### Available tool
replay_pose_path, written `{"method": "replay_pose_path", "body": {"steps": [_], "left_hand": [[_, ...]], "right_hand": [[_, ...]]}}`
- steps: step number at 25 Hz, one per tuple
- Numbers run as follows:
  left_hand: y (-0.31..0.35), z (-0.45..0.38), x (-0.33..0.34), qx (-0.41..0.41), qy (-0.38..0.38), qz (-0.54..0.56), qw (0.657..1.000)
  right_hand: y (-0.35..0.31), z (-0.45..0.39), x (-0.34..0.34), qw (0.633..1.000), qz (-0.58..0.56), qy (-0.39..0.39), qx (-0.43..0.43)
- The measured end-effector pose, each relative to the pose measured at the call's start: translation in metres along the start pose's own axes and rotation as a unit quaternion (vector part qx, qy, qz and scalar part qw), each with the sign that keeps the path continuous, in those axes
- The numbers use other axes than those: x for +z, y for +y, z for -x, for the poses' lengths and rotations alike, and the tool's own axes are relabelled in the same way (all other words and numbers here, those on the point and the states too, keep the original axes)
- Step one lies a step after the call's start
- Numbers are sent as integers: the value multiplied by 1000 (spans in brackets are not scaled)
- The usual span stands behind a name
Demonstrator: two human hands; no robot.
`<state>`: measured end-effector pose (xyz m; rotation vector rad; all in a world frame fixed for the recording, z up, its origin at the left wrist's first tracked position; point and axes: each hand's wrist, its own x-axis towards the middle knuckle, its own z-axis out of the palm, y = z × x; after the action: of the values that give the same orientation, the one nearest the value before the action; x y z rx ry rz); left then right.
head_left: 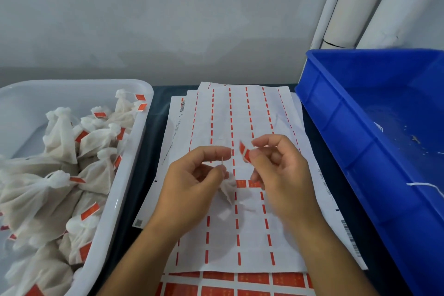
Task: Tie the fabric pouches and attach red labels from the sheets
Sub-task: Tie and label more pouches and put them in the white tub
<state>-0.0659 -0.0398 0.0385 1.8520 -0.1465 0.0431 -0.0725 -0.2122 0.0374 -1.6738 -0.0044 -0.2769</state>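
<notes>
Over label sheets [242,113], left hand [192,182] pinches a pouch [228,188] string (blurred), right hand [276,170] fingers pinch a red label [244,151].

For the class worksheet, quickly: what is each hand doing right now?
Left hand: pinches the string of a small fabric pouch, which hangs below its fingers.
Right hand: pinches a red label between thumb and fingers.

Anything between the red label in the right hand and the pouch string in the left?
Nothing visible. The right hand pinches the red label, and the left hand holds the string of the pouch upright just beside it. Only open air lies between them, above the label sheet.
</notes>
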Motion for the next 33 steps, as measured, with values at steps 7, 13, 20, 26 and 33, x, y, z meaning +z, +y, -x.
{"method": "replay_pose_path", "body": {"steps": [7, 13, 20, 26, 33], "left_hand": [[0, 8, -5, 3, -54, 6, 999], [0, 10, -4, -11, -51, -2, 999], [0, 11, -2, 4, -57, 76, 995], [0, 11, 1, 12, -45, 110, 993], [-2, 10, 3, 17, -29, 145, 989]], "right_hand": [[-4, 11, 9, 984, 125, -58, -112], [-2, 10, 8, 984, 136, -20, -116], [-2, 16, 20, 988, 104, 30, -111], [-1, 17, 24, 988, 118, 44, -95], [-3, 16, 23, 989, 121, 27, -83]]}}
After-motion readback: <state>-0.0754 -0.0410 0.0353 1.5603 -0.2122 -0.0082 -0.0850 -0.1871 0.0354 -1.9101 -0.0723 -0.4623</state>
